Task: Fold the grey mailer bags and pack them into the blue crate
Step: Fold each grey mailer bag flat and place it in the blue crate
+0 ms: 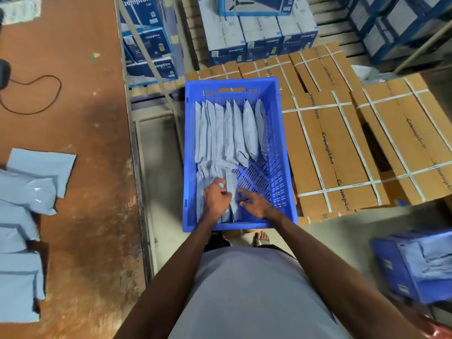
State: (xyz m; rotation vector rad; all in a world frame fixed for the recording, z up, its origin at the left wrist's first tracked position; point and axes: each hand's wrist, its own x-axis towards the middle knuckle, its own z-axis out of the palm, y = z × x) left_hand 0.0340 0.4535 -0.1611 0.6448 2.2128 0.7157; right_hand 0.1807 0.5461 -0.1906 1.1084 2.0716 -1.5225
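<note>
Head view, blue crate (281,133) holding folded grey mailer bags (230,133), left hand (216,199) gripping one, right hand (254,204) spread open.

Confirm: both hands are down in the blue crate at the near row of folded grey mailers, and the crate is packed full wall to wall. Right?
Not quite. Both the left hand and the right hand are in the blue crate at the near row of folded grey mailers, but the crate is not full: the head view shows its bare slotted floor on the right.
</note>
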